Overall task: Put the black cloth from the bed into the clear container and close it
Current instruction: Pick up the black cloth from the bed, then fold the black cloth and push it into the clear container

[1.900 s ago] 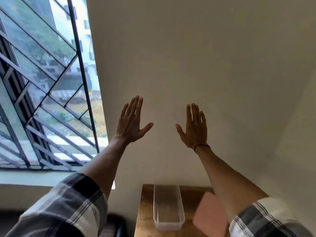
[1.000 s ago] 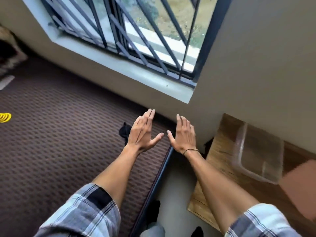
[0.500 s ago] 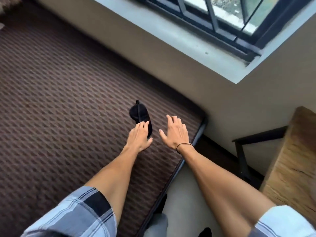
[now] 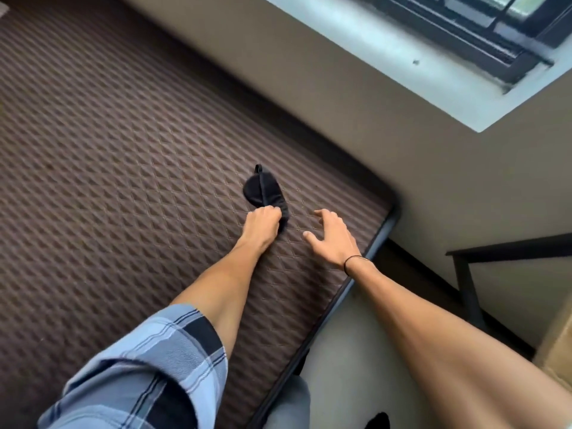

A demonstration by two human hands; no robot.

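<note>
The black cloth (image 4: 261,191), small and oval with a strap across it, lies on the brown patterned bed (image 4: 123,168) near its far right corner. My left hand (image 4: 261,222) has its fingers curled onto the cloth's near end, gripping it against the mattress. A little to the right, my right hand (image 4: 331,235) hovers over the bed with fingers spread, holding nothing; a thin black band circles its wrist. The clear container is out of view.
A beige wall (image 4: 356,97) runs behind the bed under a window sill (image 4: 418,57). A dark metal table frame (image 4: 470,274) and a corner of the wooden tabletop (image 4: 557,345) stand at the right. Pale floor (image 4: 356,351) shows between bed and table.
My view swung from the wall and table down to the bed. My left hand reached the black cloth and closed its fingers on it; my right hand followed alongside, still spread.
</note>
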